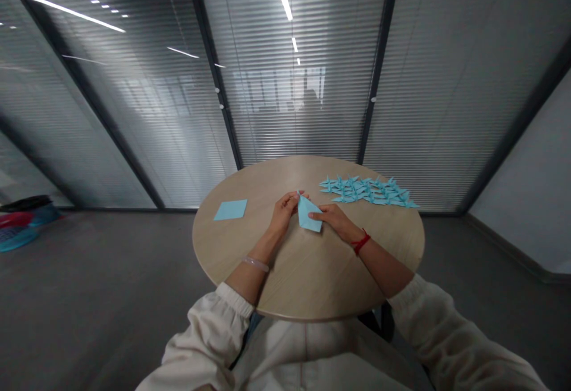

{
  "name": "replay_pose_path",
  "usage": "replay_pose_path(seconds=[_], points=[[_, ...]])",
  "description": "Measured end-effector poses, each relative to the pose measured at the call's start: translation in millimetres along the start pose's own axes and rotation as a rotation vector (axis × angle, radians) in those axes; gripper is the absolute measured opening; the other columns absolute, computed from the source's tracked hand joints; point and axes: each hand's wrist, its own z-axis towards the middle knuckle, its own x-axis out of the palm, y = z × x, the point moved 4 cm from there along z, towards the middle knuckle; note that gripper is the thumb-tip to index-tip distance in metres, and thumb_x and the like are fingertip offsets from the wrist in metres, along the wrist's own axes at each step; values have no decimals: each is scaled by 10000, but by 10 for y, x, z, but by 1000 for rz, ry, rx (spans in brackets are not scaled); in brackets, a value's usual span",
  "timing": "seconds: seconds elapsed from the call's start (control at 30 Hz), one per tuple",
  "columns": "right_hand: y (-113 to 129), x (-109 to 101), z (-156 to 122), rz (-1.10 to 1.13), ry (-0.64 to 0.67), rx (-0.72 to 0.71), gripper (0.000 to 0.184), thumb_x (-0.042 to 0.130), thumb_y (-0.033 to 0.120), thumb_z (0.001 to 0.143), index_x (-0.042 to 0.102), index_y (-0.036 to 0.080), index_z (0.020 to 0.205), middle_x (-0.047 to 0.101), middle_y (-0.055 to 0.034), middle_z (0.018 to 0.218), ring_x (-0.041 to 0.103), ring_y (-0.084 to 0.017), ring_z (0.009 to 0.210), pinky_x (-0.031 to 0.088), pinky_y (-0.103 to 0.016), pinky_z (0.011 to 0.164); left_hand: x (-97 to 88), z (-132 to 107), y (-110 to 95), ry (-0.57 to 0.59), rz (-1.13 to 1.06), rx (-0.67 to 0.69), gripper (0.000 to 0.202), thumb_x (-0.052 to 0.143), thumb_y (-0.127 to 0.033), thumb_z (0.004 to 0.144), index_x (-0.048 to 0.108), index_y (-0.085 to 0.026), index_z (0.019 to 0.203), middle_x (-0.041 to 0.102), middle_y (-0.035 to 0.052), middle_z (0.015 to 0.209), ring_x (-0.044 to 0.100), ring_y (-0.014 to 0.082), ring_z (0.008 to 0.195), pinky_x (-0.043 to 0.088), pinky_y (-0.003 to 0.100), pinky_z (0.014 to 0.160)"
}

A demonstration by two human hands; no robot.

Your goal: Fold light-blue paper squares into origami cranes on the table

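Note:
A partly folded piece of light blue origami paper (307, 215) is held up between both hands over the middle of the table. My left hand (284, 207) pinches its narrow upper tip. On the paper's right side my right hand (334, 218) grips it, thumb lying across the front face. To the left lies a flat stack or sheet of blue paper (231, 209). Folded blue paper cranes (366, 190), several of them, sit crowded in rows at the table's right rear. The fingers behind the held paper are hidden.
The round wooden table (294, 284) stands close to a glass partition with blinds (298, 123). At the far left, dark and blue-red bins or bags (27, 218) rest on the grey floor (134, 296). A white wall (530, 200) rises on the right.

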Motion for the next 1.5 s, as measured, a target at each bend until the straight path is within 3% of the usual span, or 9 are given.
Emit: replay_pose_path(seconds=[0.17, 0.47, 0.77, 0.9, 1.07, 1.27, 1.5], points=[[-18, 2, -2, -4, 44, 16, 470, 745, 508, 618, 739, 83, 818, 668, -27, 694, 567, -155, 652, 409, -261, 637, -16, 16, 0, -6, 24, 36, 491, 751, -470, 666, 680, -115, 996, 733, 143, 953, 681, 229, 843, 510, 355, 803], [16, 31, -32, 45, 63, 51, 495, 760, 539, 586, 732, 86, 784, 672, -43, 689, 570, -165, 646, 416, -274, 632, -15, 3, -56, -43, 136, 90, 468, 753, -516, 640, 691, -125, 889, 737, 111, 852, 670, 201, 778, 509, 311, 736], [112, 49, -67, 9, 109, 24, 488, 745, 540, 599, 732, 87, 782, 652, -17, 673, 551, -150, 635, 398, -269, 653, -78, 13, -31, -144, 201, 116, 441, 733, -534, 643, 655, -128, 795, 589, -23, 553, 509, 92, 506, 441, 226, 556], [89, 29, -46, -25, 80, 9, 485, 745, 534, 599, 732, 87, 787, 649, -20, 674, 549, -156, 642, 395, -269, 644, -96, 27, 2, -169, 202, 76, 484, 694, -604, 649, 649, -133, 751, 620, 3, 601, 513, 97, 517, 426, 220, 530], [31, 22, -13, -47, 42, 8, 480, 739, 536, 604, 732, 87, 775, 649, -22, 669, 545, -154, 643, 400, -267, 639, -71, 39, 33, -100, 166, 40, 563, 618, -682, 688, 673, -128, 777, 689, 74, 722, 592, 137, 597, 462, 249, 578], [-12, 29, 9, -50, 70, 3, 468, 736, 515, 615, 737, 88, 808, 653, -18, 684, 550, -148, 637, 393, -261, 642, -58, 34, 40, -95, 235, 53, 454, 749, -563, 627, 679, -130, 745, 722, 92, 763, 624, 155, 624, 459, 250, 588], [15, 32, -2, -63, 93, 2, 466, 742, 509, 613, 741, 88, 811, 655, -16, 700, 559, -154, 663, 398, -265, 662, -66, 42, 56, -100, 177, 35, 466, 755, -566, 611, 683, -128, 752, 725, 99, 748, 651, 180, 657, 483, 277, 619]])
